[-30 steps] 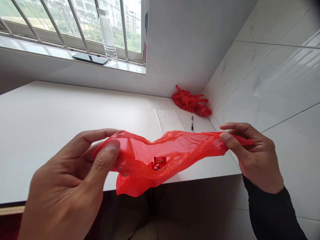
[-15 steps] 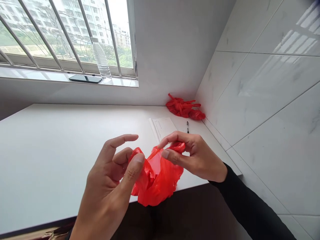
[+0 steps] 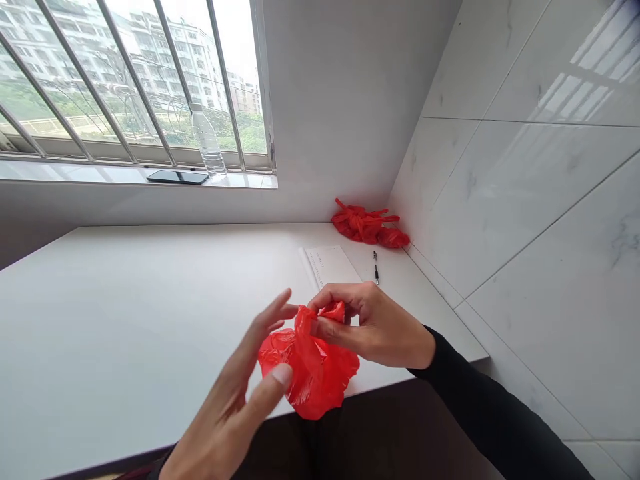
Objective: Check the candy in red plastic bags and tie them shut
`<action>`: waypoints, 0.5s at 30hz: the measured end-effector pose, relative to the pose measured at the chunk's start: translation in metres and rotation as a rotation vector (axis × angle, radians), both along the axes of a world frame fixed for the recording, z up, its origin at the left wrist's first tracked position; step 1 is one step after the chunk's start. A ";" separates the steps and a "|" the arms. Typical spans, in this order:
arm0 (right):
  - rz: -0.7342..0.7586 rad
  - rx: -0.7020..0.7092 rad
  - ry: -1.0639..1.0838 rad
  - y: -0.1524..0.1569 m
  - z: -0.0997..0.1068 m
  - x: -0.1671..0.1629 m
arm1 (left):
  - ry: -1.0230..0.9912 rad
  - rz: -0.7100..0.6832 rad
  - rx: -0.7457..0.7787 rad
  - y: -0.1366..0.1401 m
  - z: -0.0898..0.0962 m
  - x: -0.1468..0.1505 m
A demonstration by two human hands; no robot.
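Plastic of the red bag point(image 3: 315, 393) is now bunched at the top, where a second ago both hands stretched it wide and a small printed packet showed inside; that packet is hidden now. The right hand point(image 3: 385, 333) pinches the gathered neck between thumb and fingers. The left hand point(image 3: 230, 407) has let go of its earlier pinch and is spread, thumb apart, at the bag's left side; whether it touches cannot be told. The bag is held up at the front edge of the white table point(image 3: 165, 307).

Right hand and bag block the near end of an open notebook point(image 3: 333, 263); a pen point(image 3: 376, 268) lies beside it, a knotted red bundle point(image 3: 363, 225) behind. On the windowsill, a phone point(image 3: 177, 177) lies near a clear bottle point(image 3: 207, 147).

The notebook's page bears small dark marks, too tiny to read.
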State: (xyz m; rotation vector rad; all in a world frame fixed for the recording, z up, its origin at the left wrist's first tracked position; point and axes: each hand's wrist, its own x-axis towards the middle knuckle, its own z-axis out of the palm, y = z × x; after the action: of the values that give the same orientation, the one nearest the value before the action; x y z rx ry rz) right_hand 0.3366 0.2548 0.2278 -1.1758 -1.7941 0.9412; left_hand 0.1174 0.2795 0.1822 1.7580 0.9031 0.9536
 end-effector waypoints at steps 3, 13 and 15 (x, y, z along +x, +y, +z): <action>-0.025 -0.014 0.044 0.000 0.000 0.000 | 0.042 -0.099 -0.065 -0.004 -0.004 0.015; -0.073 -0.002 0.076 -0.004 -0.005 -0.002 | -0.145 -0.035 -0.243 -0.001 -0.008 0.031; -0.083 0.018 0.061 -0.002 -0.009 -0.007 | -0.118 -0.084 -0.236 -0.002 -0.008 0.031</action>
State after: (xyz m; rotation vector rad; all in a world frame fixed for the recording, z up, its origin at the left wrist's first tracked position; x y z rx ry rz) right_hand 0.3298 0.2531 0.2184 -1.1886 -1.6894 0.9009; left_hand 0.1485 0.2777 0.1738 1.5125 0.8240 0.8502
